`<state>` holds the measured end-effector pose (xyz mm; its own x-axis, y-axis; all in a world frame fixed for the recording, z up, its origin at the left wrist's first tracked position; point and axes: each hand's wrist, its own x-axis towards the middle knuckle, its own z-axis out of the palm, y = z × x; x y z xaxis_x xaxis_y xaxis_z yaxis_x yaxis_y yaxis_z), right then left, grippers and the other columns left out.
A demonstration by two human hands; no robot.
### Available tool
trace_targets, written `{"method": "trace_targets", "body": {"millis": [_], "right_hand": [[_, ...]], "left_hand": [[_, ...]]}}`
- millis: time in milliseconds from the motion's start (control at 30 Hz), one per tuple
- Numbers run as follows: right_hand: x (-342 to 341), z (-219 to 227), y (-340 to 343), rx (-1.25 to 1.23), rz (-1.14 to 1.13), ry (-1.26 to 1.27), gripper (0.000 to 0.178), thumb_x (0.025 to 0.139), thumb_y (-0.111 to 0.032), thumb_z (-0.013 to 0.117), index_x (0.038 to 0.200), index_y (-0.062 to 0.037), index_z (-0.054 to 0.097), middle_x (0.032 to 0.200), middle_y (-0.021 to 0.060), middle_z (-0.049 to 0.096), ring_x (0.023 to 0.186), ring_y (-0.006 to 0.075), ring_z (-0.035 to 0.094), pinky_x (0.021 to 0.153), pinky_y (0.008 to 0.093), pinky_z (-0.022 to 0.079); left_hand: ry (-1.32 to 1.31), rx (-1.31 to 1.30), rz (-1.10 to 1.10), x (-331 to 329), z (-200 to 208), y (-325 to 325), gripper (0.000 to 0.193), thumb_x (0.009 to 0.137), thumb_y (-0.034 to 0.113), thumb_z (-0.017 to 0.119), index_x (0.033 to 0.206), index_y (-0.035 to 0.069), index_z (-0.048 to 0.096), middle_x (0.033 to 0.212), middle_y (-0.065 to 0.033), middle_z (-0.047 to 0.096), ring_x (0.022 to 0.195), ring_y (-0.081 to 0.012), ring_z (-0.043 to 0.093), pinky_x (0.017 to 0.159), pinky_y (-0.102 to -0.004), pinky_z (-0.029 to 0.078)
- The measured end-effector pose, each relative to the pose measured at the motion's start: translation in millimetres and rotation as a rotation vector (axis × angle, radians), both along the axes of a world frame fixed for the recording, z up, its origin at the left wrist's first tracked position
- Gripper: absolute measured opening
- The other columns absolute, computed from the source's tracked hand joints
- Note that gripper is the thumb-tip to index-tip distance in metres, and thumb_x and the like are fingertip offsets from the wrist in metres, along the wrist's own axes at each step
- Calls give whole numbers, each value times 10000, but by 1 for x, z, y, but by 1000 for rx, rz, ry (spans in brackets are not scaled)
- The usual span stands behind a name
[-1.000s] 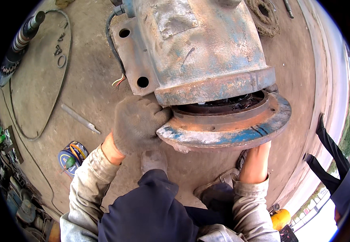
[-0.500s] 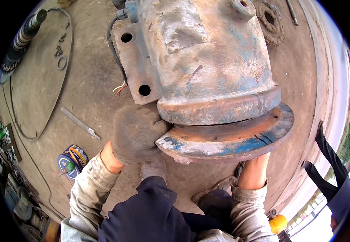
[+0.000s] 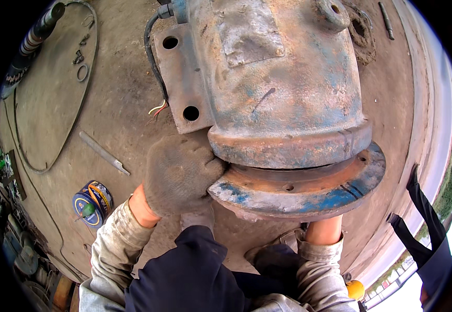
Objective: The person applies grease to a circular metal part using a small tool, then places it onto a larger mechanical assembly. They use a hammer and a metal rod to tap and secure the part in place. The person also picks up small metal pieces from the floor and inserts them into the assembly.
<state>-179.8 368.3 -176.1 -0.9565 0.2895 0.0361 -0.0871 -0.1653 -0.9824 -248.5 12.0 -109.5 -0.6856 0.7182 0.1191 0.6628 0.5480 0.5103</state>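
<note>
A worn metal motor housing [image 3: 288,93], with patches of blue paint and rust, fills the upper middle. At its near end a round flanged end cover [image 3: 309,200] sits slightly apart from the housing's rim, a dark narrow gap between them. My left hand [image 3: 182,174], in a dirty grey-brown work glove, has its fingers curled round the cover's left edge, close to the rim. My right hand is beneath the cover; only the bare wrist and forearm [image 3: 325,231] show, and its fingers are hidden.
A drilled foot plate [image 3: 184,83] and black cable [image 3: 153,62] flank the housing. On the ground lie a flat metal bar [image 3: 104,152], a blue round tin [image 3: 93,204], a metal ring [image 3: 82,73] and a splined shaft [image 3: 33,41]. Another person's dark-clothed legs [image 3: 429,223] are at right.
The view has shifted slightly. The housing's rim and the end cover now appear a little lower and farther right. My left hand stays at the cover's edge; my right arm remains below it.
</note>
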Motion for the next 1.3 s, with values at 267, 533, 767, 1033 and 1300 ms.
{"method": "trace_targets", "body": {"millis": [267, 533, 767, 1033, 1300], "right_hand": [[4, -2, -5, 0, 8, 0, 321, 1080, -264, 536, 1309, -41, 561, 1314, 86, 607, 1197, 211, 580, 1080, 391, 476], [2, 2, -6, 17, 13, 12, 320, 1091, -261, 518, 1322, -44, 558, 1326, 81, 606, 1196, 203, 578, 1080, 385, 474], [-20, -14, 9, 28, 18, 45, 319, 1100, -258, 503, 1334, -46, 556, 1335, 76, 606, 1195, 195, 575, 1080, 380, 472], [-48, -15, 15, -200, -18, -66, 433, 1096, -330, 521, 1426, -49, 539, 1404, 81, 598, 1296, 222, 555, 1145, 431, 439], [-55, -16, 19, 62, -18, 61, 571, 1036, -357, 639, 1489, -32, 516, 1447, 106, 570, 1342, 233, 518, 1178, 425, 376]], "left_hand": [[-38, 10, -19, 0, -8, -6, 434, 516, 368, 811, 882, 141, 762, 870, -59, 716, 795, -300, 699, 702, -432, 528], [-84, 126, 11, -3, -10, -3, 411, 559, 326, 792, 908, 115, 747, 967, -101, 737, 835, -327, 707, 706, -444, 520], [-90, 82, 94, 8, -11, 5, 362, 615, 328, 825, 897, 117, 740, 901, -94, 711, 785, -340, 673, 665, -441, 482], [-3, 105, 331, 24, -22, 10, 278, 704, 269, 834, 935, 132, 761, 868, -84, 706, 804, -332, 680, 696, -433, 534], [-174, 244, 484, 43, -21, 5, 408, 810, 354, 860, 1085, 69, 763, 982, -142, 746, 894, -339, 714, 774, -408, 564]]}}
